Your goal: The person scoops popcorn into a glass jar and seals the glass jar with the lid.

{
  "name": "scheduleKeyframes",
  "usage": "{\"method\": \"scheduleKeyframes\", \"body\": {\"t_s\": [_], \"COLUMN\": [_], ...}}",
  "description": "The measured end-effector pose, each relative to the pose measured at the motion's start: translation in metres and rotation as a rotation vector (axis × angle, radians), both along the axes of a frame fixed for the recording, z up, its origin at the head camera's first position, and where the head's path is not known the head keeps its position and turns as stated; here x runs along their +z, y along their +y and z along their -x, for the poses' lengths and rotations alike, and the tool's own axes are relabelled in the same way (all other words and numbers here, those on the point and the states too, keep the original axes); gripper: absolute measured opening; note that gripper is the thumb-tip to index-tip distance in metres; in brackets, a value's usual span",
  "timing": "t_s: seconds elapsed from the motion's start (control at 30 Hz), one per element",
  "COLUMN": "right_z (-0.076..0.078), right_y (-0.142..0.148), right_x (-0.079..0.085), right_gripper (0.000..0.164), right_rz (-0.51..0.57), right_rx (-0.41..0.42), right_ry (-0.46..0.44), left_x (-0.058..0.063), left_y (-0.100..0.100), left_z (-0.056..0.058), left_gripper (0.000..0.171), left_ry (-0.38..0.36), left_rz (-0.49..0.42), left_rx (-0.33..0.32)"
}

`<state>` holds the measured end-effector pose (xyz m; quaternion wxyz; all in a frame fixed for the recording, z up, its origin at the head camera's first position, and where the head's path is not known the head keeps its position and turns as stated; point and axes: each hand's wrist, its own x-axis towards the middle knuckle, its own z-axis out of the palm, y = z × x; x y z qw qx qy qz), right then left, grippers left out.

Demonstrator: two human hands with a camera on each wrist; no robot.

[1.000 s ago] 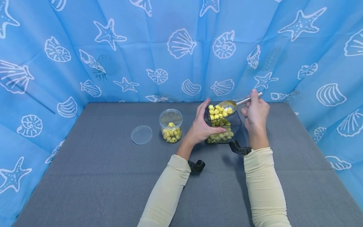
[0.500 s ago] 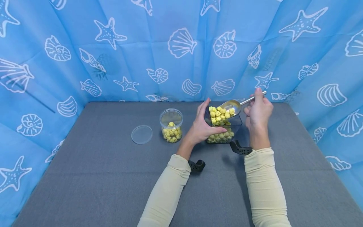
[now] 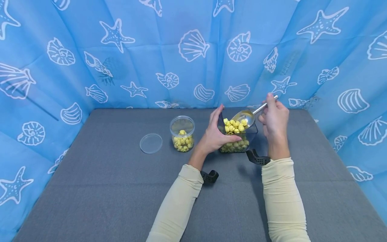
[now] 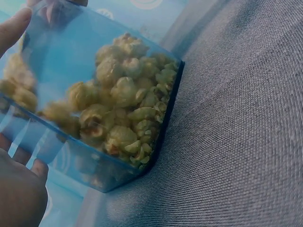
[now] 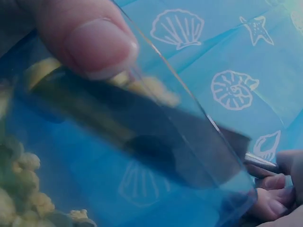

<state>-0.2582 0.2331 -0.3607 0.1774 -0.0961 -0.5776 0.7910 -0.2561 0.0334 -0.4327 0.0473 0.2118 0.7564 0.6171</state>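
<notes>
My left hand grips the clear, dark-tinted square container from its left side, thumb across the near wall and fingers at the far side. Yellow popcorn fills part of it, heaped toward the bottom in the left wrist view. With my right hand I hold a metal scoop by its handle. The scoop's bowl is tilted into the container's mouth, against yellow popcorn pieces. Through the container wall, the right wrist view shows the scoop as a dark shape; my left thumb covers part of it.
Left of the container stands a round clear jar without a lid on it, partly filled with popcorn. A clear round lid lies flat farther left on the grey cloth-covered table. A blue curtain hangs close behind.
My right hand shifts slightly right with the scoop, then back left, and the scoop's bowl sits lower in the container. Popcorn near the mouth has sunk a little. My left hand stays put.
</notes>
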Motion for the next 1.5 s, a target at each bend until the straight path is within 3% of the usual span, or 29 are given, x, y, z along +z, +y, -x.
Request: {"method": "scheduleKeyframes", "body": {"t_s": [0.17,0.33,0.93,1.2,1.5], "right_z": [0.001,0.008,0.032,0.037,0.043], "right_y": [-0.003,-0.003,0.006,0.012,0.015], "right_x": [-0.002,-0.002,0.003,0.012,0.021], "right_gripper": [0.038,0.038,0.038,0.043,0.041], "right_rz": [-0.095,-0.077,-0.068,-0.172,-0.11], "right_rx": [0.044,0.038,0.199,0.261,0.281], "right_ry": [-0.057,-0.073,-0.2,-0.287,-0.29], "left_x": [0.001,0.001,0.0,-0.001,-0.001], "left_y": [-0.001,0.0,0.0,-0.001,-0.001], "left_z": [0.001,0.002,0.002,0.001,0.002], "left_gripper": [0.122,0.122,0.123,0.122,0.122], "left_ry": [0.003,0.0,0.012,0.009,0.007], "left_rz": [-0.005,-0.013,-0.005,-0.001,0.0], "left_rx": [-0.003,-0.01,0.007,-0.002,-0.005]}}
